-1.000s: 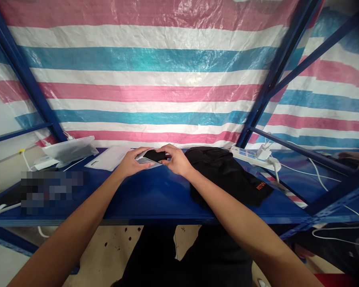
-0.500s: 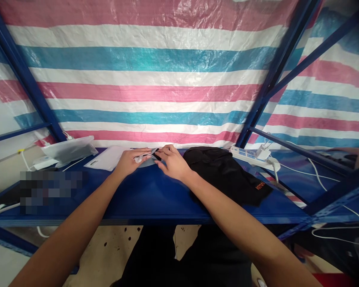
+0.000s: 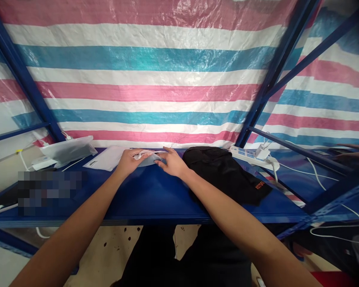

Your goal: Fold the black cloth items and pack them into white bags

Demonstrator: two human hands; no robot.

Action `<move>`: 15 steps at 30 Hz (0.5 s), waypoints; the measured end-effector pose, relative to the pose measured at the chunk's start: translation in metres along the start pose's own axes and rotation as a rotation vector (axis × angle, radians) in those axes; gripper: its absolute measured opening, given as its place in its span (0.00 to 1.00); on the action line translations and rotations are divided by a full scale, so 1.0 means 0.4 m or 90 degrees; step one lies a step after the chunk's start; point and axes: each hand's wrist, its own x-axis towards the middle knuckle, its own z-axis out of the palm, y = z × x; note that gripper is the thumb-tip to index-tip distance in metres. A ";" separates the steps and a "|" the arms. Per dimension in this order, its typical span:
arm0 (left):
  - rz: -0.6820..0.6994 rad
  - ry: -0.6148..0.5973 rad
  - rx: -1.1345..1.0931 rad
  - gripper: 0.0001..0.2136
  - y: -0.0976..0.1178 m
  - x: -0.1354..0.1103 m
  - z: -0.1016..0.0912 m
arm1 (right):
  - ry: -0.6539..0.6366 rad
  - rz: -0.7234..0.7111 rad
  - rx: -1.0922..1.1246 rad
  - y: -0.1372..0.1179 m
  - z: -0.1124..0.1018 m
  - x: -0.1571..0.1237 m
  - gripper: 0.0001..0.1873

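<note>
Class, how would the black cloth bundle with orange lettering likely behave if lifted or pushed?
The black cloth bundle would probably sag, lying in loose folds. Pushed, it may bunch rather than roll, being spread low on the blue metal tabletop.

The left hand (image 3: 131, 161) pinches a pale, translucent bag (image 3: 149, 160) over the blue bench (image 3: 149, 195); the right hand (image 3: 172, 162) is at its other end, near black cloth (image 3: 221, 171).

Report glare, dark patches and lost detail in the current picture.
In the head view, glare flecks the striped sheet; the picture's upper right corner falls dark; the black cloth loses fold detail; a mosaic patch hides detail at left; the pale pouch in the left hand is too small to make out clearly.
</note>
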 end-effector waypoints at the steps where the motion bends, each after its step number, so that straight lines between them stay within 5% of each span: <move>1: -0.007 -0.004 -0.010 0.23 -0.001 0.002 0.002 | 0.017 0.010 -0.010 0.007 -0.003 0.002 0.16; 9: 0.050 -0.115 0.062 0.27 -0.060 0.005 0.010 | 0.125 0.061 -0.106 0.029 -0.038 -0.014 0.10; 15: 0.138 -0.153 0.128 0.24 -0.090 0.002 0.024 | 0.169 -0.138 0.008 -0.036 -0.035 -0.016 0.15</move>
